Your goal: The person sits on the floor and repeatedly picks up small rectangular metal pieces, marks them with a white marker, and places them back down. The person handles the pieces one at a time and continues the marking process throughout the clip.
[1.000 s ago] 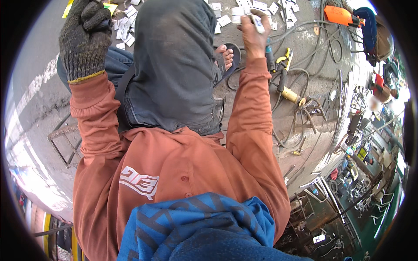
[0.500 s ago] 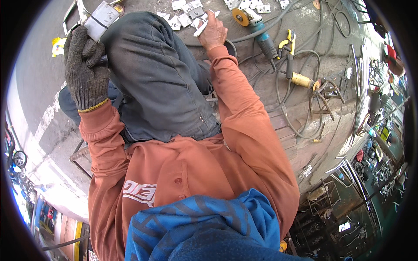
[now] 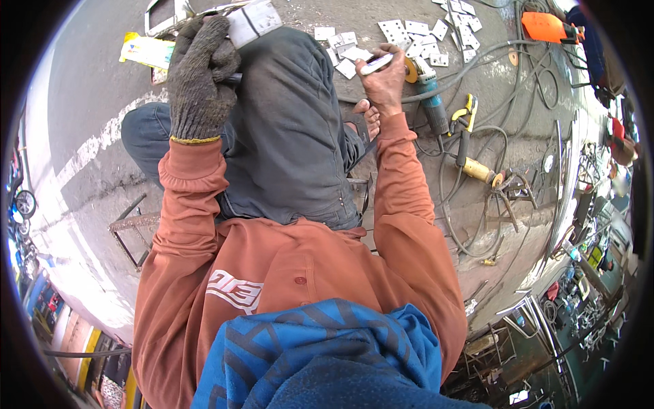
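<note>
My left hand (image 3: 202, 85), in a dark knitted glove, is closed beside my raised knee. A dark rod-like end (image 3: 234, 78) sticks out of its fist; the rest of that thing is hidden. Touching its fingertips is a silver rectangular metal piece (image 3: 255, 22) with a dark line across it, above the knee. My bare right hand (image 3: 383, 82) grips a small pale metal plate (image 3: 377, 65), tilted, between thumb and fingers. Just right of this hand lies a teal angle grinder (image 3: 430, 99) with a yellowish disc. Loose metal plates (image 3: 344, 48) are spread on the ground beyond.
A yellow grinder (image 3: 477, 170) lies by a small rusty metal stand (image 3: 511, 198), among looping cables (image 3: 501, 146). Nearby is a yellow-and-black clamp-like tool (image 3: 468, 112). An orange object (image 3: 543, 27) stands far right. A yellow packet (image 3: 146, 51) lies beyond my left hand.
The view has shifted left, so things appear further right. My right hand has drawn back from the loose plates toward the teal grinder, still holding a plate. My left hand remains by the knee.
</note>
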Action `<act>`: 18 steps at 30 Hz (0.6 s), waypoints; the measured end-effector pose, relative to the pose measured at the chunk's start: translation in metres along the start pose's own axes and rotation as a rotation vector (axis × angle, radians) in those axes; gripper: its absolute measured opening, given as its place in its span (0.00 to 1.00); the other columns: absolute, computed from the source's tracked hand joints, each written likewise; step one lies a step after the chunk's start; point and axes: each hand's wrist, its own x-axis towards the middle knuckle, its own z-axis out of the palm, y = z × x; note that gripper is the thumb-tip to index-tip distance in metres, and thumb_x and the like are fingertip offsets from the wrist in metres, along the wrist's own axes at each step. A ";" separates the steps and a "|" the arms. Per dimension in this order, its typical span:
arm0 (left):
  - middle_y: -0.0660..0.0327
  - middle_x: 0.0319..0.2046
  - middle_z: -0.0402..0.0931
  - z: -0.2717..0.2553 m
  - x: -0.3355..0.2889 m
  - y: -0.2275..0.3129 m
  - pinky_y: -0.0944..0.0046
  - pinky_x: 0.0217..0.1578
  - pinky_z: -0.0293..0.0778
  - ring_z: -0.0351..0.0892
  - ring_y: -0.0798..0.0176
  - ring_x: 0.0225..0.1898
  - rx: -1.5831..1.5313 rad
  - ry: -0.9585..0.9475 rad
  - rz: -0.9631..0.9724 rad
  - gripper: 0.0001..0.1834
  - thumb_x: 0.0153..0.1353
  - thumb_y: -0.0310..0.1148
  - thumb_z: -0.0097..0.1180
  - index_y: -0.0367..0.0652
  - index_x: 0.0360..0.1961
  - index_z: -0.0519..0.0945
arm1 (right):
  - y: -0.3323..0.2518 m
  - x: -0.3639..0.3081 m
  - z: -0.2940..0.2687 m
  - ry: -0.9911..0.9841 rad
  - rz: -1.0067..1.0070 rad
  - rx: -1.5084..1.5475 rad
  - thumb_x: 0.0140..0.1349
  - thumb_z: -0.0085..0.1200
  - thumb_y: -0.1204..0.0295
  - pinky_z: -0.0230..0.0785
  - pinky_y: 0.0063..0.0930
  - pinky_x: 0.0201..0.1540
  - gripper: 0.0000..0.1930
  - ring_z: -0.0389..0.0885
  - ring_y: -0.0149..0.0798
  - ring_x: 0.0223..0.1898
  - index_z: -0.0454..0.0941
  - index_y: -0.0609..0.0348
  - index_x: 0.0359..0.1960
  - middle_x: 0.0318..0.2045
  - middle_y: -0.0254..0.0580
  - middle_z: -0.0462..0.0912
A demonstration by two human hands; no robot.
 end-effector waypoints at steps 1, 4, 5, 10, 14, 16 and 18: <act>0.71 0.22 0.65 0.001 0.000 0.002 0.75 0.17 0.53 0.59 0.78 0.19 -0.053 -0.007 -0.021 0.10 0.69 0.27 0.61 0.43 0.51 0.79 | -0.025 0.002 -0.002 -0.050 0.018 0.240 0.58 0.69 0.78 0.76 0.25 0.49 0.28 0.79 0.33 0.45 0.65 0.65 0.56 0.43 0.42 0.78; 0.72 0.23 0.65 0.006 -0.001 0.008 0.76 0.18 0.53 0.57 0.79 0.19 -0.087 0.036 -0.008 0.08 0.71 0.28 0.58 0.40 0.49 0.80 | -0.097 -0.005 -0.006 -0.252 -0.196 0.509 0.59 0.70 0.78 0.78 0.30 0.54 0.30 0.81 0.39 0.54 0.62 0.61 0.57 0.52 0.49 0.78; 0.74 0.21 0.64 0.006 -0.004 0.010 0.76 0.16 0.52 0.57 0.80 0.17 -0.039 0.072 -0.009 0.04 0.71 0.29 0.58 0.44 0.44 0.78 | -0.114 -0.009 0.000 -0.290 -0.337 0.514 0.58 0.70 0.78 0.77 0.33 0.56 0.30 0.81 0.41 0.55 0.63 0.60 0.57 0.52 0.50 0.79; 0.76 0.17 0.63 0.007 -0.017 0.020 0.77 0.14 0.52 0.59 0.81 0.14 0.071 0.157 -0.027 0.05 0.71 0.32 0.58 0.52 0.35 0.75 | -0.149 -0.024 0.028 -0.535 -0.782 -0.044 0.55 0.67 0.84 0.66 0.48 0.68 0.28 0.77 0.57 0.64 0.64 0.56 0.53 0.54 0.60 0.81; 0.75 0.20 0.66 -0.002 -0.034 0.020 0.78 0.15 0.54 0.62 0.81 0.17 0.028 0.099 -0.067 0.04 0.70 0.32 0.59 0.51 0.37 0.76 | -0.145 -0.034 0.038 -0.470 -0.775 0.035 0.55 0.67 0.82 0.66 0.46 0.67 0.28 0.76 0.56 0.65 0.64 0.56 0.54 0.57 0.62 0.79; 0.75 0.20 0.67 -0.005 -0.039 0.018 0.77 0.15 0.55 0.62 0.81 0.17 0.016 0.104 -0.093 0.04 0.70 0.32 0.59 0.50 0.37 0.76 | -0.145 -0.038 0.038 -0.438 -0.772 0.061 0.57 0.66 0.81 0.67 0.45 0.67 0.28 0.76 0.55 0.65 0.63 0.57 0.56 0.57 0.63 0.78; 0.74 0.20 0.68 -0.005 -0.043 0.016 0.77 0.16 0.56 0.63 0.80 0.17 0.001 0.109 -0.121 0.03 0.70 0.32 0.59 0.50 0.38 0.76 | -0.147 -0.042 0.032 -0.399 -0.790 0.049 0.60 0.65 0.79 0.68 0.45 0.66 0.28 0.76 0.55 0.64 0.61 0.59 0.58 0.58 0.63 0.78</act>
